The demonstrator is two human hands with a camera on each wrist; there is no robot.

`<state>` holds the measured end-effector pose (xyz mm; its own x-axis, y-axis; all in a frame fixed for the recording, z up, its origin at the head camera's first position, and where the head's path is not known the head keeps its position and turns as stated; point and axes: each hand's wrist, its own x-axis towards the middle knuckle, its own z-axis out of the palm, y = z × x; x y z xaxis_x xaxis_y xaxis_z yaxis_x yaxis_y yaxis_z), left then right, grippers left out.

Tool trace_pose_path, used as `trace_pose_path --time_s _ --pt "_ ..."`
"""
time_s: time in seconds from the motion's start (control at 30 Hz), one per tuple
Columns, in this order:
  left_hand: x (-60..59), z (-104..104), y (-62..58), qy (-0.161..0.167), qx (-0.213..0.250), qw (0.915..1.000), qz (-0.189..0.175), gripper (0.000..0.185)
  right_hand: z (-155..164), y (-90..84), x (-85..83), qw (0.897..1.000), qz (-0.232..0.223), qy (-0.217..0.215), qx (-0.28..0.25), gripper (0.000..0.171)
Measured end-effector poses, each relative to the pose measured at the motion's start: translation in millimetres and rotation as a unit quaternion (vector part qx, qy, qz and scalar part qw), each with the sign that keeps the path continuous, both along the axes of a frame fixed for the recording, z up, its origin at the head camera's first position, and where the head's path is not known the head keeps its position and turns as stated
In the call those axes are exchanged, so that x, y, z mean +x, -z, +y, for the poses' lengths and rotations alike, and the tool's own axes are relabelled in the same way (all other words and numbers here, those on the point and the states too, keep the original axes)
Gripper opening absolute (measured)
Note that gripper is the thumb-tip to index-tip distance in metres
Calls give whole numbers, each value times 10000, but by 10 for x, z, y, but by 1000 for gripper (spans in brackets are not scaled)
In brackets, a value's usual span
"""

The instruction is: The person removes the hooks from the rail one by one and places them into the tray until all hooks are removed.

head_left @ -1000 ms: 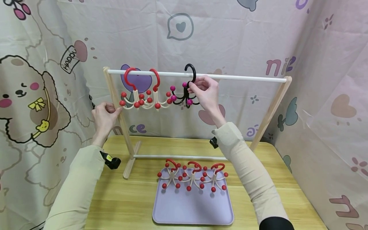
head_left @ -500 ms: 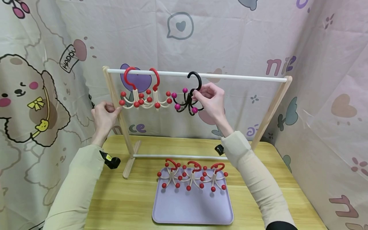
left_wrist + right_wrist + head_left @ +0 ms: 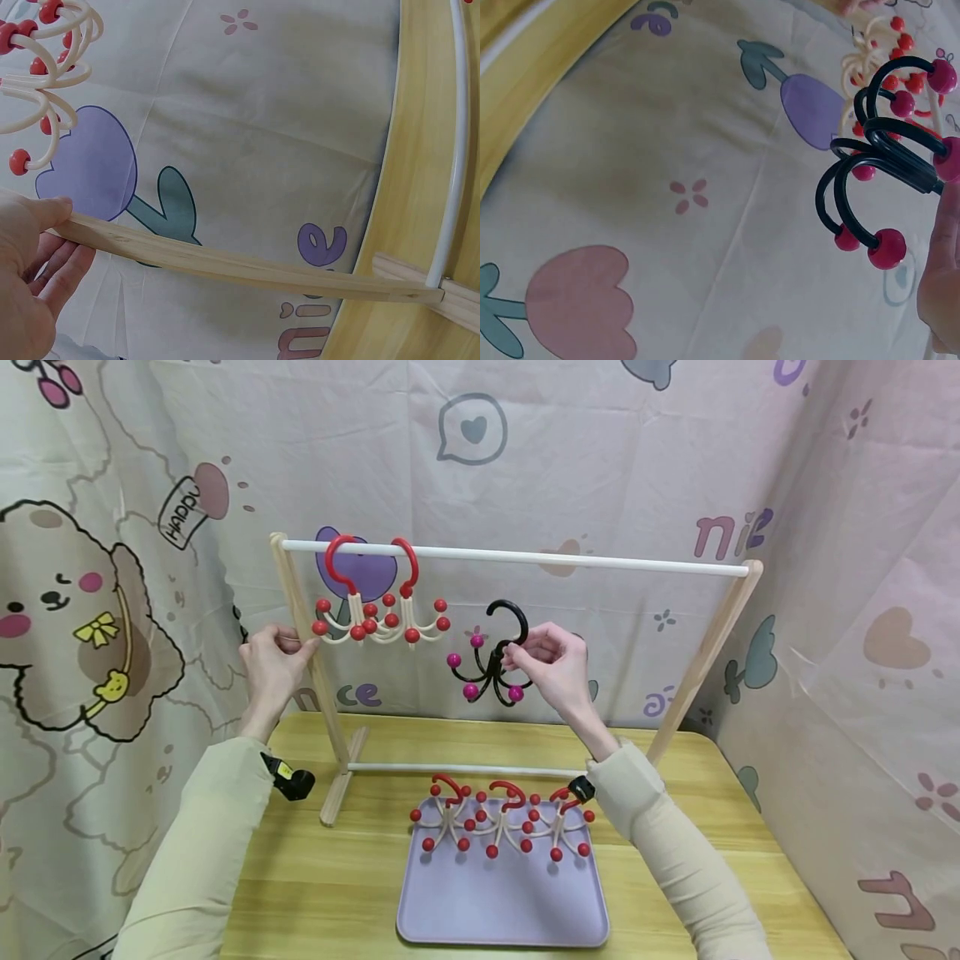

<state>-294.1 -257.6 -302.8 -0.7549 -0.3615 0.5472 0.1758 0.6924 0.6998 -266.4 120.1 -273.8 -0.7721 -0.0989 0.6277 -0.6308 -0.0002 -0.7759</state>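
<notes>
Black plastic, with curled arms tipped in magenta beads — the black multi-armed hook hanger [image 3: 495, 656] is held in mid-frame, below the white rail of the wooden rack [image 3: 525, 557] and clear of it. It is pinched at its stem by the right hand [image 3: 551, 664], fingers [image 3: 517, 653] curled round it. It is judged light and stiff; the beads look smooth and slippery, so the stem or top hook is the surer place to be gripped. The rack's left wooden post [image 3: 300, 610] is gripped by the left hand [image 3: 272, 670].
</notes>
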Motion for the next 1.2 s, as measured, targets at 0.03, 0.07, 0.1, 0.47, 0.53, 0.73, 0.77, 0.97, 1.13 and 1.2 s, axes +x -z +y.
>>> trace_pose_path --time_s 0.03,0.07,0.1,0.47,0.53,0.73,0.77,0.97,1.13,1.2 --pt "0 2 1 12 4 10000 -6 32 5 30 20 10000 15 -56 16 7" --pt "0 3 1 24 15 10000 -4 32 9 59 40 9999 28 -109 25 7" --pt "1 5 0 43 29 10000 0 32 12 89 61 9999 38 -158 42 7" --pt "7 5 -7 62 40 10000 -34 33 30 500 286 9966 -373 -725 81 14" --pt "7 4 -10 59 42 10000 -22 34 28 578 329 9959 -384 -802 152 12" --pt "0 7 -15 9 16 10000 28 32 6 824 464 9920 -471 -1136 277 10" --pt "-4 6 -13 -18 -2 10000 17 32 2 862 486 9913 -507 -1186 267 11" --pt "-6 -8 2 76 122 9999 11 34 -11 1070 582 9866 -764 -1414 296 14" --pt "-2 -2 -7 186 213 9996 -9 35 -21 1200 665 9822 -831 -1624 444 14" --pt "-7 -1 -10 154 182 9997 4 35 -39 1251 696 9797 -757 -1800 456 13"
